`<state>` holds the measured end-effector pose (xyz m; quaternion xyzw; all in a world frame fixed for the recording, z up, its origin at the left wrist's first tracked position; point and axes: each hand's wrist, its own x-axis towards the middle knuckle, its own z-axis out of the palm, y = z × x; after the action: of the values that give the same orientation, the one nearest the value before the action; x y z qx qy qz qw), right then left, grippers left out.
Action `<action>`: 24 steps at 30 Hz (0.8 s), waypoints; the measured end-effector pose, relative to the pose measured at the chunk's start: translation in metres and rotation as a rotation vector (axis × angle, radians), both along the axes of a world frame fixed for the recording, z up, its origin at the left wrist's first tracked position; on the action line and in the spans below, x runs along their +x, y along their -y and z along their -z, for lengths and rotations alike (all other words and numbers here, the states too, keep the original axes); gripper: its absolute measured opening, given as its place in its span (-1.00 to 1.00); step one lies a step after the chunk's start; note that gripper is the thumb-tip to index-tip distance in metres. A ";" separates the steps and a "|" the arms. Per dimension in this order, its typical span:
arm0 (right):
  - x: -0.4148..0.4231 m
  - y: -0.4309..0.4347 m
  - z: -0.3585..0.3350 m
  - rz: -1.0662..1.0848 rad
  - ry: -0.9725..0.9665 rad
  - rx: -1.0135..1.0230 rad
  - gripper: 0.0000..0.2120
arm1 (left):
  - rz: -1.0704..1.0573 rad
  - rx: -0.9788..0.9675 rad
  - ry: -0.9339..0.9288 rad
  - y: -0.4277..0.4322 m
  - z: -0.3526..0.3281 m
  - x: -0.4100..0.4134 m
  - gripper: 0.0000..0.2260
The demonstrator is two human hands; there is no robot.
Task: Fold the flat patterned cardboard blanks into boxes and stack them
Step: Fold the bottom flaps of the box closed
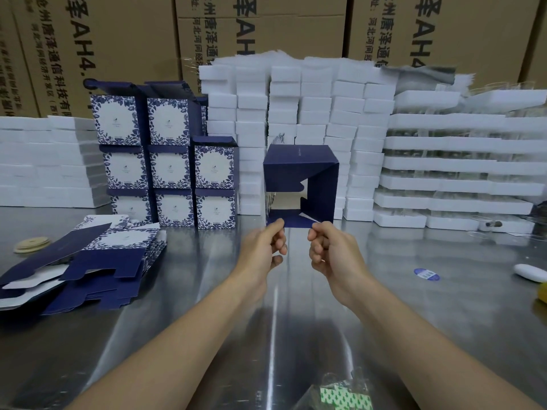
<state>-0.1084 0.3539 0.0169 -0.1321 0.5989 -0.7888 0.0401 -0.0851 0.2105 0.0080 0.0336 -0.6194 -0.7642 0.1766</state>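
Note:
A navy cardboard box [299,170] is held up in the middle of the view, opened into a square tube with its end flaps partly folded in, so I look through it. My left hand [265,247] pinches its lower left edge. My right hand [328,250] pinches the lower right flap. A pile of flat blue-and-white patterned blanks [88,261] lies on the steel table [296,321] at the left. Folded patterned boxes [168,161] stand stacked three high behind the pile.
Stacks of white foam blocks [310,113] form a wall behind the box, with more foam trays [458,164] at the right and foam slabs [44,161] at the left. Brown shipping cartons [118,39] stand at the back. A round blue sticker [426,274] lies right.

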 end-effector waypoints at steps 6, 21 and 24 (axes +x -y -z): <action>0.000 -0.001 0.000 -0.074 0.000 0.015 -0.71 | 0.012 -0.009 -0.016 0.000 -0.002 0.002 -0.71; 0.002 0.000 0.002 -0.129 -0.017 0.092 -0.70 | 0.142 -0.114 -0.005 -0.006 0.002 0.005 -0.64; 0.001 0.001 0.003 -0.178 -0.019 0.066 -0.68 | 0.165 -0.120 -0.012 -0.006 0.002 0.005 -0.66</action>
<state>-0.1069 0.3524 0.0134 -0.1908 0.6108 -0.7607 0.1087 -0.0802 0.2166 0.0058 -0.0327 -0.6638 -0.7377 0.1185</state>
